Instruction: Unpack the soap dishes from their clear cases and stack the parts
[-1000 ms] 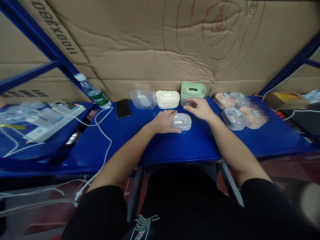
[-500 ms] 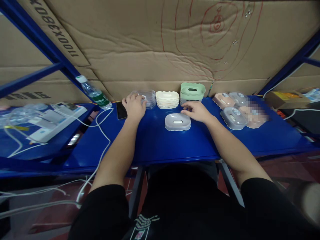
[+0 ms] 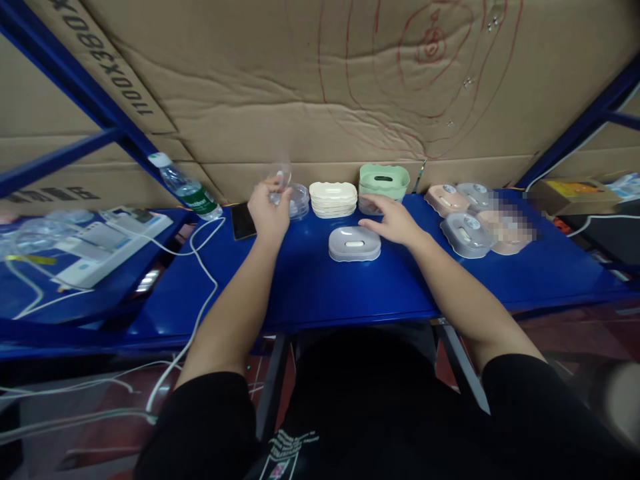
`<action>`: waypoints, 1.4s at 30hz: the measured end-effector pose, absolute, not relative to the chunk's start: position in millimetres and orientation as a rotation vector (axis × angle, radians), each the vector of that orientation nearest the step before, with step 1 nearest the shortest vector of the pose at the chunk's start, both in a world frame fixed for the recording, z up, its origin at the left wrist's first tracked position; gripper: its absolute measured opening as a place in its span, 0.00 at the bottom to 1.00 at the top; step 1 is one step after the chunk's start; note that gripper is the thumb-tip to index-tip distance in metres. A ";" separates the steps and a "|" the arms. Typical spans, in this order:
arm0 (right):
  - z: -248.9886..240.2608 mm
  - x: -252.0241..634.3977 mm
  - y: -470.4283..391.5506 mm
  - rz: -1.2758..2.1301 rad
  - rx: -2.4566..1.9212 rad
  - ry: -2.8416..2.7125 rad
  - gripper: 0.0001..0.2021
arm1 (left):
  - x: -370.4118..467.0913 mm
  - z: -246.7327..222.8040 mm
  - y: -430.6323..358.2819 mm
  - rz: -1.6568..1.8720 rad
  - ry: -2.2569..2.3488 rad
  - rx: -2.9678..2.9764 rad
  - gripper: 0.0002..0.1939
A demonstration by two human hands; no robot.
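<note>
My left hand (image 3: 270,208) grips a clear plastic lid (image 3: 283,175), tilted up above a stack of clear lids (image 3: 299,202). My right hand (image 3: 393,219) is held with fingers apart and nothing in it, beside the stacked green tray (image 3: 384,179) and the grey container below it. In front of me on the blue table lies a grey oval dish (image 3: 355,245) with a white piece in its middle. Between the clear lids and the green tray stands a stack of cream trays (image 3: 333,200).
Lidded pink and grey containers (image 3: 466,235) sit at the right, partly pixelated. A black phone (image 3: 243,221), a water bottle (image 3: 189,190) and a white cable (image 3: 204,307) are at the left. Cardboard (image 3: 260,87) rises behind the table (image 3: 320,293).
My left hand has lifted a clear lid off the stack and tilted it up. My right hand stays almost in place, and the grey dish has not moved on the table.
</note>
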State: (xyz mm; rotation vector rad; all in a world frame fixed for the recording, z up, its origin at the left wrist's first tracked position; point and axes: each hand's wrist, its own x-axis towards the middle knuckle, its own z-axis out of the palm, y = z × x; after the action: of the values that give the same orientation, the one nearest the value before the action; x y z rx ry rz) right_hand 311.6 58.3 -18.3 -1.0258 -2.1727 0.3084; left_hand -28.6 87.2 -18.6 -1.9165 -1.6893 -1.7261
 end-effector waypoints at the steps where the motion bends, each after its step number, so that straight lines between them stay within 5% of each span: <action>1: -16.0 309.5 55.9 0.300 -0.990 -2.163 0.43 | -22.2 -17.3 82.6 -1.742 -1.636 -1.926 0.06; 9: -8.2 285.5 34.7 0.277 -0.874 -2.295 0.67 | 48.7 -31.0 32.6 -1.416 -1.270 -2.614 0.20; 18: -10.2 302.5 47.2 0.349 -0.766 -2.300 0.56 | 36.5 -29.0 38.4 -1.611 -1.014 -2.919 0.45; 23: -11.8 315.2 50.7 0.468 -0.930 -2.406 0.55 | 12.5 -40.1 75.2 -1.936 -1.435 -2.603 0.40; 32: -26.3 312.8 55.4 0.584 -1.022 -2.557 0.52 | 3.5 -34.0 67.0 -0.766 -1.351 -3.278 0.56; 42: -15.0 312.5 49.9 0.603 -0.938 -2.538 0.50 | 8.9 -25.1 58.3 -0.512 -1.271 -3.149 0.55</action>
State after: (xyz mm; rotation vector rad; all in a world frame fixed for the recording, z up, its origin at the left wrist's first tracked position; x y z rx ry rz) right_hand 312.5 49.9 -15.0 -0.9377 -2.5377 0.6027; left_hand 8.9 58.3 -25.1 -3.1491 -1.2707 -0.5122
